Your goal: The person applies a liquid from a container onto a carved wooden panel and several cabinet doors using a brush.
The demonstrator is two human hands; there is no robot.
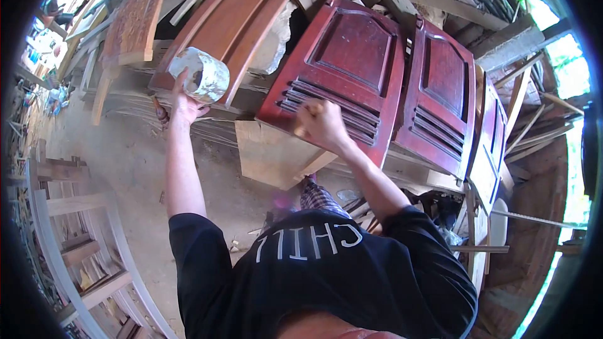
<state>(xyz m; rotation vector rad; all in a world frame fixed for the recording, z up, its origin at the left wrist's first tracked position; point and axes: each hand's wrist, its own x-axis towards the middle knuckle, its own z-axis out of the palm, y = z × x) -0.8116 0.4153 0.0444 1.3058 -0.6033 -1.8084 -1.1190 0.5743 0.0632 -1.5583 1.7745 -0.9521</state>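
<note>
A whitish, paint-smeared can [215, 80] is gripped by my left hand [183, 105], raised at the left in front of an orange-brown wooden panel [232, 9]. Just beside that hand is a small dark brown object [161, 112] whose kind I cannot make out. My right hand [325, 127] is closed and slightly blurred, over the lower slats of a dark red louvred door [355, 44]. Something tan shows at its fingers, too smeared to name. To the right leans a second dark red door [443, 72] with the same slats.
A carved wooden board [135, 22] leans at upper left. Stacked timber and planks stand behind the doors. A pale wooden board [267, 157] sits below the red door. At lower left is a wooden frame [94, 204]. More panels [493, 144] lean at the right.
</note>
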